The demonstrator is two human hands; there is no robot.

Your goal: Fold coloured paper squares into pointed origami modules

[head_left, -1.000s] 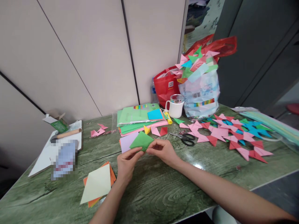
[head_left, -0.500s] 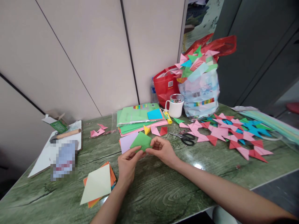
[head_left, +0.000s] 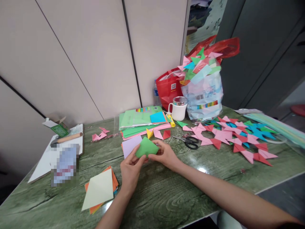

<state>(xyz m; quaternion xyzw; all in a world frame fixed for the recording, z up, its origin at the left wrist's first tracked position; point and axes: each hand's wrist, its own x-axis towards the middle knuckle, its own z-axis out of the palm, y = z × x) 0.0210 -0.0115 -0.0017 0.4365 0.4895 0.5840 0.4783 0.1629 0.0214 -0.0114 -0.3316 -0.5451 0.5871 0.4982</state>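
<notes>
A green sheet of folding paper (head_left: 146, 148) is held up above the table between both hands, one corner pointing away from me. My left hand (head_left: 131, 163) pinches its left and lower edge, thumb on the near face. My right hand (head_left: 164, 154) grips the right side, thumb at the lower edge and fingers behind. Behind the paper lies a lilac sheet (head_left: 130, 146) on the table. Small folded pieces in yellow (head_left: 149, 133), pink (head_left: 158, 134) and red (head_left: 166, 134) sit just beyond.
Black-handled scissors (head_left: 190, 142) lie right of my hands, beside joined pink and red folded paper (head_left: 221, 135). Loose sheets (head_left: 98, 189) are stacked at left. Farther back stand a white mug (head_left: 179, 111), a stuffed plastic bag (head_left: 202, 95) and packed green paper (head_left: 133, 119). A hammer (head_left: 69, 138) lies far left.
The green paper has turned and shifted slightly to the right, showing more of its face. My left fingers have moved up along its left edge.
</notes>
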